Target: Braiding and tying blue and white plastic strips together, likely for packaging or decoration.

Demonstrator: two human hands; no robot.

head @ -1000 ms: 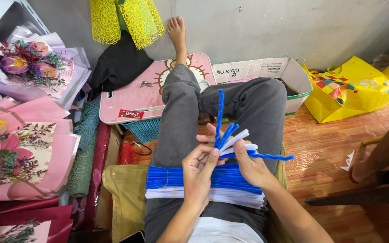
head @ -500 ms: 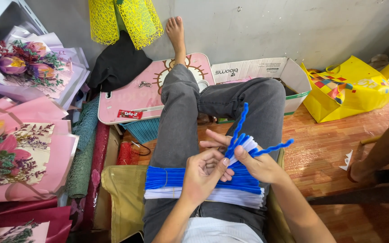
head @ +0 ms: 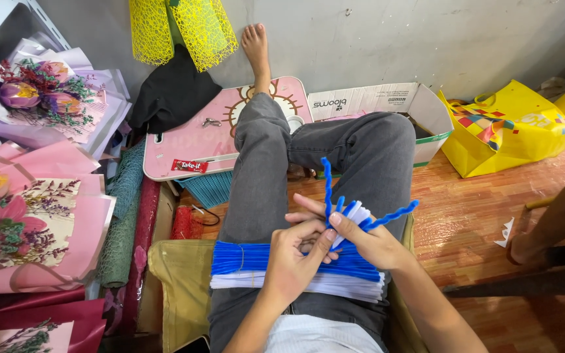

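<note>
Fingers of both hands are pinched shut on a small bunch of blue and white pipe cleaners (head: 348, 216) just right of the frame's centre. Left hand (head: 292, 261) grips the bunch from below with its thumb pressed up against the stems, and right hand (head: 367, 242) closes on it from the right, touching the left thumb. Two blue ends stick out, one pointing up and one slanting to the right. Under the hands, a thick stack of blue and white pipe cleaners (head: 243, 268) lies across the lap, on grey trousers (head: 263, 163). A pink lap table (head: 191, 140) sits in the upper middle, paper-wrapped flower bouquets (head: 40, 98) at the left edge, and a yellow bag (head: 511, 127) at the upper right.
</note>
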